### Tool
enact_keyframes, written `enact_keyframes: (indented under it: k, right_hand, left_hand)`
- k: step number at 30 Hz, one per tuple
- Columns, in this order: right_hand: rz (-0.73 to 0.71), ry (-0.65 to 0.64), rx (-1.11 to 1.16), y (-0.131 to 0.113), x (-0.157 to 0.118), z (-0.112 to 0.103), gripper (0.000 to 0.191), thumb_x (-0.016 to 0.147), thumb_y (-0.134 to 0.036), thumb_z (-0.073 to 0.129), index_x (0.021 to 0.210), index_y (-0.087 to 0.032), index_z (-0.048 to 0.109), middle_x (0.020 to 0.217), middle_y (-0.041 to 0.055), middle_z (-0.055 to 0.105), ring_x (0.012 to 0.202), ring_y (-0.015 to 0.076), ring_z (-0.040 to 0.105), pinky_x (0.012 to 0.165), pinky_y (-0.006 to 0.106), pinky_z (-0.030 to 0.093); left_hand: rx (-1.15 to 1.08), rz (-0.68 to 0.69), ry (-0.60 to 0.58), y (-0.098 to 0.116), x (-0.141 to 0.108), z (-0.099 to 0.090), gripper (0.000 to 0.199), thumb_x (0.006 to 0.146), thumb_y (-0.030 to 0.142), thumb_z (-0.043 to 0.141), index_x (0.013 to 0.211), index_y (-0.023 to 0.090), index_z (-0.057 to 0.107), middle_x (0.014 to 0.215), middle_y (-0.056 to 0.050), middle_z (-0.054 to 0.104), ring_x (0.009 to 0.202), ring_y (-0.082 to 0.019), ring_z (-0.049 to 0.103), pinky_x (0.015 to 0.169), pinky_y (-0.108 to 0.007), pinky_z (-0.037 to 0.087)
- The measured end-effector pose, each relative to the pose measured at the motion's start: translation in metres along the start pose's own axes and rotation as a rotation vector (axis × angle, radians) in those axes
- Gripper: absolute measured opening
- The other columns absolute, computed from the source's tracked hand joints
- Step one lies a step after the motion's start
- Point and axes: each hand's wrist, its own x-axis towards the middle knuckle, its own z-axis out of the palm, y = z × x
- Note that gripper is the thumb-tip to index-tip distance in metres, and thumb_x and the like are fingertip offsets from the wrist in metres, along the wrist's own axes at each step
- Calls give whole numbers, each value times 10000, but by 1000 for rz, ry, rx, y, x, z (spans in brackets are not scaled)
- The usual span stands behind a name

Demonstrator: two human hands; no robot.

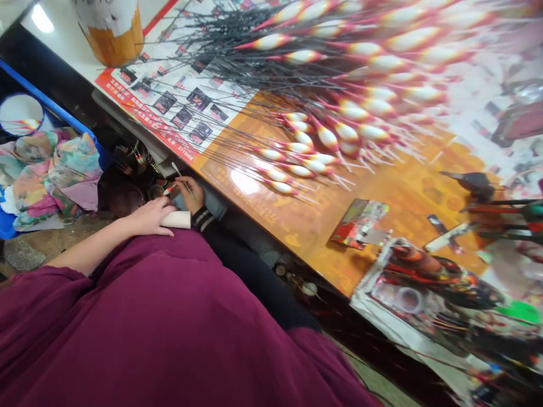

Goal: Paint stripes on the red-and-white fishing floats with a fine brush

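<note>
My left hand lies over a pale cylinder on my lap, its thumb stretched along the near side. A small painted float, white with red and yellow, shows just beyond its fingertips. My right hand is closed around a thin light stick beside the table's edge, with the dark striped cuff below it. The two hands are close together. Which fingers hold the small float cannot be made out.
Many red-and-white floats with long dark stems lie across the table. A white and orange bucket stands at the back left. Flowered cloth is at the left. A stained tray with tools sits at the right.
</note>
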Motion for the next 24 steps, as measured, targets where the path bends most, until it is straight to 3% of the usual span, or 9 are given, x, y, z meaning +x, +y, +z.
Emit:
enact_keyframes:
  k: [2,6,8,12,16,18,20,22,24]
  right_hand:
    - [-9,4,20,1,1,1,460,822,-660,753,960,-222,734,965,44,790,846,156,708,843,322,624]
    - [5,26,45,1,2,3,448,824,-655,758,935,-223,715,955,46,786,834,152,698,839,324,617]
    - [16,35,46,-1,2,3,431,834,-640,761,930,-222,721,946,44,789,830,149,699,840,319,620]
    - [-46,48,-54,-15,-2,-2,399,938,-617,698,963,-221,734,950,37,790,859,145,710,858,314,631]
    - [-166,25,-67,-46,-10,7,367,1022,-529,678,1166,-194,719,1137,61,767,999,173,730,927,378,651]
    - [-232,11,-22,-64,-15,17,412,1023,-486,700,1301,-184,675,1288,85,721,1115,210,724,974,435,654]
    - [-298,6,25,-80,-21,25,440,1024,-473,699,1358,-190,653,1364,99,691,1182,232,708,1017,471,647]
    - [-352,18,65,-94,-29,29,441,1023,-471,700,1368,-200,651,1387,101,682,1209,240,701,1034,478,641]
    - [-401,49,100,-105,-37,29,441,1022,-471,701,1367,-201,652,1391,102,680,1217,244,699,1037,480,640]
  left_hand:
    - [110,-42,19,13,5,6,787,877,568,852,1477,141,576,1376,-236,603,1315,-419,588,1142,-523,479]
    - [101,-62,65,21,5,2,493,970,459,745,1345,164,623,1261,-195,684,1231,-373,644,1088,-481,498]
    - [-20,-65,66,14,1,-5,428,987,495,679,1292,196,643,1212,-151,712,1142,-337,682,1015,-438,521]
    - [-344,-128,128,-7,-6,-14,533,965,633,619,1286,206,624,1126,-85,732,1018,-271,698,894,-357,530]
    - [-564,-226,202,-4,-8,-2,646,959,701,528,1338,178,555,1057,-82,717,929,-251,690,789,-343,555]
    - [-505,-200,176,8,-5,9,640,977,682,535,1366,174,536,1202,-129,708,1068,-281,705,925,-392,577]
    - [-334,-150,147,19,1,20,765,898,657,732,1440,169,501,1430,-196,621,1296,-338,648,1091,-436,541]
    - [-151,-179,99,28,6,27,903,847,639,835,1512,158,459,1500,-236,555,1363,-384,613,1101,-466,542]
    - [-28,-232,46,35,8,29,916,844,633,860,1524,166,463,1470,-235,580,1353,-405,625,1084,-478,552]
